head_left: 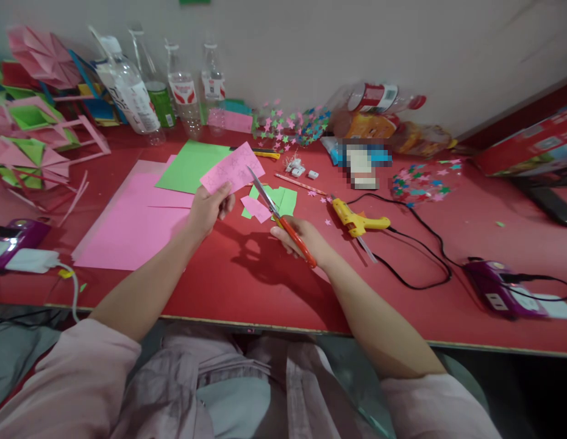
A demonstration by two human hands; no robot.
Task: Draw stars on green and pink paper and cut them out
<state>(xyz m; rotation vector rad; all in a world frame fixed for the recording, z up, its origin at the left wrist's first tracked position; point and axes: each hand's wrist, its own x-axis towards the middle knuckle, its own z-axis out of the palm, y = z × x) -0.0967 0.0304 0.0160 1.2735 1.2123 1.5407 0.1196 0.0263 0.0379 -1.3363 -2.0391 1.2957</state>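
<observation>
Pinched in my left hand (pixel 211 207) is a pink paper strip (pixel 231 169) with faint star outlines drawn on it. My right hand (pixel 302 238) grips a pair of scissors (pixel 290 230) with orange-red handles. The scissor blades point up and left, their tips at the right part of the strip; whether they touch the paper I cannot tell. Below the strip lie green paper scraps (pixel 283 200) and a pink scrap (pixel 256 209) on the red table (pixel 210 286). Large pink sheets (pixel 123 225) and a green sheet (pixel 187 163) lie to the left.
A yellow glue gun (pixel 356 218) with a black cord rests at right, near a purple power strip (pixel 503 286). A pencil (pixel 299 183), a yellow cutter (pixel 267 155) and bags of paper stars (pixel 425 182) lie farther back. Bottles (pixel 183 91) stand along the wall; folded paper crafts (pixel 32 134) fill the left.
</observation>
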